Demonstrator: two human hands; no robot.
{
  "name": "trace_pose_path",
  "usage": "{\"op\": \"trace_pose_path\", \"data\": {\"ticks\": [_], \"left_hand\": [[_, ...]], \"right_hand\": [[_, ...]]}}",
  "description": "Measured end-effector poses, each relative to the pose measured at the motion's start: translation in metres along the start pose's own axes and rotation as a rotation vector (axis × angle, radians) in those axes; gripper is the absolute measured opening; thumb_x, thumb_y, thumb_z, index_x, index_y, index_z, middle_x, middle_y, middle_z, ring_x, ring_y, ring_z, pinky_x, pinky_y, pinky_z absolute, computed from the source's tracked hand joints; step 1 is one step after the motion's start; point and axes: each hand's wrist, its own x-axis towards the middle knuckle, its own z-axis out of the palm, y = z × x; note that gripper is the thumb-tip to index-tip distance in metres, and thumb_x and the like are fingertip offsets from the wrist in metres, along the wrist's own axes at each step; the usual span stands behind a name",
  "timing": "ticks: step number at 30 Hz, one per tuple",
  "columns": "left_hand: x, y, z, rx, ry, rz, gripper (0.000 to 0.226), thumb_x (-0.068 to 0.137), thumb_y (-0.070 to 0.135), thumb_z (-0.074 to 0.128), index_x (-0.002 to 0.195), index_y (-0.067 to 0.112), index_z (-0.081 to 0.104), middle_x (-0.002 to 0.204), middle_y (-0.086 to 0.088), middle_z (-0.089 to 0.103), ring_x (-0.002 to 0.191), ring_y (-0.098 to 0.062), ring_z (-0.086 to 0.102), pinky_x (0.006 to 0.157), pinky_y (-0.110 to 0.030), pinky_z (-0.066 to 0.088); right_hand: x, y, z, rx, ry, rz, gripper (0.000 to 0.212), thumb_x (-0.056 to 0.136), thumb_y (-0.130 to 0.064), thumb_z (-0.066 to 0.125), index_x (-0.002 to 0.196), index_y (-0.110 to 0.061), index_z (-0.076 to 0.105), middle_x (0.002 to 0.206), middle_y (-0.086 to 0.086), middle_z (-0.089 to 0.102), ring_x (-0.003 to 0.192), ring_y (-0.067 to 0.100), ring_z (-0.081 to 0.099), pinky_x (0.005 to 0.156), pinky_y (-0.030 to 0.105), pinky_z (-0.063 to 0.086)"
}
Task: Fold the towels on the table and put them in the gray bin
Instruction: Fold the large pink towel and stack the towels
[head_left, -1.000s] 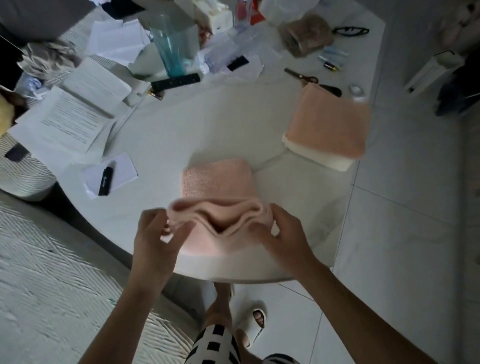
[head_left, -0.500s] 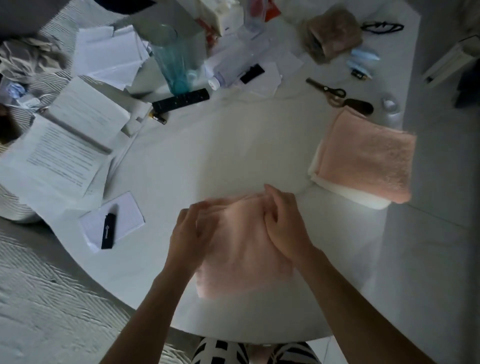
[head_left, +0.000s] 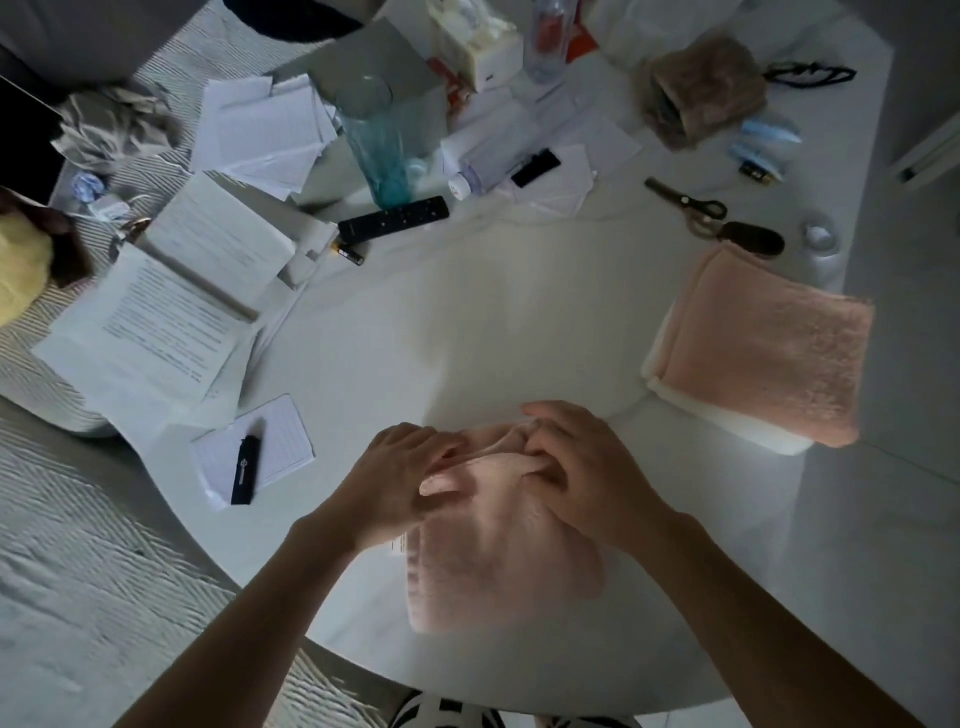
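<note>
Head view: my left hand (head_left: 400, 478) and right hand (head_left: 582, 467) both pinch the far edge of the pink towel (head_left: 498, 561) lying on the table (head_left: 467, 332) near me. Uneven pulling could skew the fold, I judge.

Fuzzy matt terry-cloth pink towel (head_left: 498, 561) on smooth, faintly glossy white table (head_left: 415, 338); matt paper sheets (head_left: 156, 322).

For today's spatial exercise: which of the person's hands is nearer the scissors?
Right. The right hand lies below-left of the scissors; the left hand sits farther left, across the pink towel.
</note>
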Motion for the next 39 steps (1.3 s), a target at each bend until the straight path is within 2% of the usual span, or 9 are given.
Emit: {"op": "trace_pose_path", "data": {"ticks": [4,7,11,14,18,25,30,34,39], "left_hand": [[0.011,-0.001,-0.008,0.004,0.044,0.119,0.02,0.086,0.039,0.074,0.09,0.02,0.068,0.091,0.007,0.064,0.085,-0.017,0.058,0.088,-0.038,0.048],[0.006,0.0,-0.012,-0.232,-0.051,0.034,0.015,0.096,0.043,0.053,0.094,0.03,0.06,0.101,0.018,0.066,0.088,-0.005,0.061,0.078,-0.02,0.047],[0.009,0.002,-0.006,-0.239,-0.036,-0.07,0.015,0.1,0.044,0.045,0.091,0.033,0.045,0.065,0.008,0.056,0.054,-0.01,0.051,0.049,-0.015,0.036],[0.023,0.007,0.001,-0.211,0.038,-0.1,0.008,0.097,0.036,0.055,0.094,0.03,0.052,0.068,0.013,0.059,0.062,-0.005,0.057,0.058,-0.02,0.045],[0.026,0.006,0.013,-0.227,0.095,-0.121,0.012,0.086,0.037,0.059,0.091,0.026,0.061,0.096,0.015,0.057,0.091,-0.01,0.05,0.075,-0.025,0.045],[0.011,-0.018,0.013,-0.117,-0.136,-0.302,0.031,0.077,0.068,0.054,0.086,0.039,0.056,0.11,0.021,0.05,0.106,-0.005,0.04,0.077,-0.026,0.04],[0.01,-0.014,0.003,-0.277,0.076,-0.083,0.031,0.081,0.059,0.064,0.098,0.034,0.067,0.114,0.021,0.054,0.104,-0.006,0.051,0.081,-0.019,0.044],[0.01,-0.011,0.001,-0.203,-0.137,-0.123,0.035,0.075,0.065,0.061,0.107,0.051,0.059,0.108,0.027,0.049,0.106,0.0,0.043,0.084,-0.021,0.043],[0.021,-0.013,-0.014,-0.07,-0.171,-0.077,0.04,0.077,0.07,0.051,0.093,0.036,0.063,0.088,0.018,0.058,0.086,-0.005,0.053,0.076,-0.027,0.044]], "right_hand": [[0.008,-0.001,-0.001,-0.039,-0.144,-0.007,0.014,0.08,-0.024,0.06,0.087,-0.013,0.06,0.088,0.003,0.065,0.086,0.028,0.059,0.077,0.04,0.045],[0.008,0.005,-0.011,-0.069,-0.16,0.041,0.017,0.088,-0.031,0.057,0.09,-0.015,0.059,0.079,0.005,0.063,0.076,0.028,0.058,0.077,0.038,0.04],[0.004,0.009,-0.013,-0.105,-0.217,0.121,0.019,0.091,-0.037,0.057,0.094,-0.018,0.056,0.082,0.001,0.064,0.081,0.027,0.06,0.082,0.034,0.035],[0.003,0.006,-0.008,-0.108,-0.227,0.175,0.028,0.091,-0.038,0.057,0.114,-0.021,0.062,0.103,0.0,0.066,0.096,0.024,0.059,0.09,0.034,0.035],[0.003,-0.002,-0.001,-0.066,-0.138,0.151,0.016,0.086,-0.025,0.063,0.098,-0.015,0.067,0.101,0.004,0.06,0.093,0.028,0.057,0.084,0.037,0.042],[-0.006,-0.001,0.006,-0.076,-0.106,0.355,0.027,0.084,-0.043,0.063,0.103,-0.023,0.065,0.112,-0.002,0.057,0.102,0.02,0.054,0.088,0.035,0.045],[-0.009,0.003,0.0,-0.03,-0.143,0.332,0.023,0.081,-0.04,0.06,0.099,-0.025,0.059,0.106,-0.004,0.054,0.096,0.02,0.057,0.08,0.035,0.048],[-0.01,0.003,0.0,-0.031,-0.201,0.3,0.038,0.081,-0.041,0.063,0.117,-0.03,0.063,0.112,-0.004,0.053,0.099,0.016,0.053,0.085,0.033,0.047],[-0.005,0.003,-0.003,-0.021,-0.164,0.307,0.018,0.083,-0.034,0.065,0.094,-0.02,0.064,0.106,-0.003,0.054,0.092,0.019,0.057,0.076,0.027,0.041]]}}
